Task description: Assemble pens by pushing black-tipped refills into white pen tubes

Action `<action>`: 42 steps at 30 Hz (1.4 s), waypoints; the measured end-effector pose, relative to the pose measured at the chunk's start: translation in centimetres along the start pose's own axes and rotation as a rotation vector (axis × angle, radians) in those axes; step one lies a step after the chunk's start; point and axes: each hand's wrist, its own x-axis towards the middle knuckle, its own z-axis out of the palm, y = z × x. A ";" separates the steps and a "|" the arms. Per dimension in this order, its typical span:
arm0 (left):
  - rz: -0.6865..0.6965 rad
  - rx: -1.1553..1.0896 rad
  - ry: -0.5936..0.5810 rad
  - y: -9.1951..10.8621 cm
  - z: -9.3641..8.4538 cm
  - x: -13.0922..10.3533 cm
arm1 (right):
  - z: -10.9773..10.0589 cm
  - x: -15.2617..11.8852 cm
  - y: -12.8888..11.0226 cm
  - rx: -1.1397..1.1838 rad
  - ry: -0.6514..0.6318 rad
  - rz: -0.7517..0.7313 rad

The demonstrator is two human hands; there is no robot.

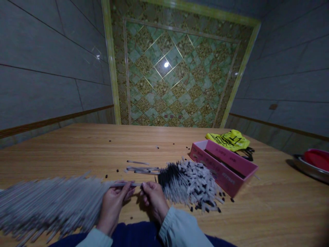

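My left hand (115,200) is closed around thin translucent tubes (119,184), held level above the table. Just to its right, my right hand (153,197) pinches the dark end of one tube (137,185); the small part between the fingertips is mostly hidden. A wide heap of long grey translucent tubes (53,199) lies left of my left hand. Beside my right hand is a pile of short whitish pieces with black ends (190,181). Several dark-ended tubes (142,169) lie loose beyond my hands.
A long pink open box (223,168) stands at the right behind the pile. Past it lie a yellow bag (228,140) with black print and a dark object (246,154). Small black bits (219,210) are scattered about. A metal tray with a red basin (317,159) is at far right.
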 end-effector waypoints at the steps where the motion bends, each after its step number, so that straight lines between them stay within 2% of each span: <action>1: 0.008 0.000 -0.004 0.1 0.4 0.5 | 0.0 0.1 0.1 0.010 0.009 -0.016; 5: 0.060 0.000 -0.029 0.0 1.6 1.9 | -0.2 -0.1 0.1 -0.005 0.040 -0.127; 9: 0.084 0.001 -0.021 -1.1 1.6 1.8 | -0.7 -0.5 -0.3 -0.087 0.107 -0.258; 12: 0.066 0.001 -0.003 -1.8 1.0 1.4 | -0.8 -0.7 -0.2 -0.103 0.099 -0.270; 17: 0.019 0.000 0.006 -1.8 0.3 1.0 | -0.8 -0.7 0.7 -0.168 0.048 -0.196; 22: 0.026 -0.013 0.018 -1.5 0.0 1.2 | -0.9 -0.8 0.7 -0.124 0.066 -0.313; 27: 0.013 -0.010 0.004 -1.4 0.1 0.9 | -0.6 -1.2 0.7 -0.026 -0.065 -0.219; 32: 0.036 -0.023 0.040 -1.1 0.4 0.7 | -0.3 -1.6 0.3 0.106 -0.052 -0.096; 39: 0.064 -0.096 0.129 0.0 -0.3 1.1 | -0.5 -1.6 0.0 0.225 -0.014 -0.082; 42: 0.088 -0.102 0.178 0.0 -0.6 1.3 | -0.7 -1.6 0.0 0.177 -0.068 -0.039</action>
